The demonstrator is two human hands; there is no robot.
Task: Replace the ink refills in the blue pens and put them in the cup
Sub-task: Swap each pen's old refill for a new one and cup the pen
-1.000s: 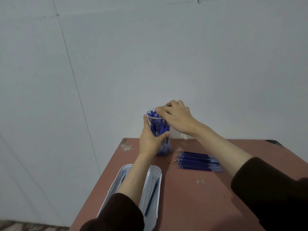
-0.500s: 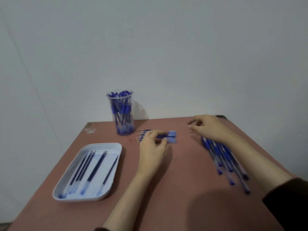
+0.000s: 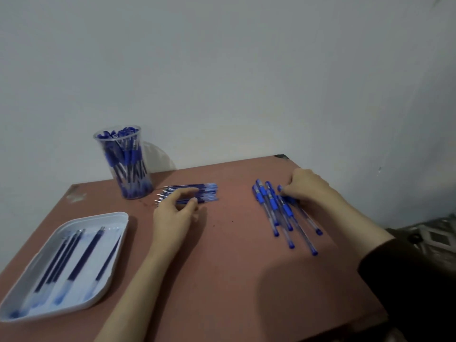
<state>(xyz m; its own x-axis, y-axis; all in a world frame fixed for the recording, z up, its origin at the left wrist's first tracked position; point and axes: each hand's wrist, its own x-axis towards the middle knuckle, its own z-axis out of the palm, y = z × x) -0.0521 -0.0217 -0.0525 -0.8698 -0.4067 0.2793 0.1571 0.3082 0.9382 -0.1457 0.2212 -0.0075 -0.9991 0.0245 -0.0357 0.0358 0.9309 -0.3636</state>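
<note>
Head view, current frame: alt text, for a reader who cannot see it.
A person's left hand pinches a bundle of loose blue ink refills while the right hand grips one of several clear-barrelled blue pens on a reddish-brown table. A clear plastic cup packed with blue pens stands far left; a white tray holding refills lies nearer.

The cup (image 3: 128,169) is clear glossy plastic. The tray (image 3: 103,215) near the cup is smooth white plastic (a little shiny). The table (image 3: 234,267) under it looks matt.
</note>
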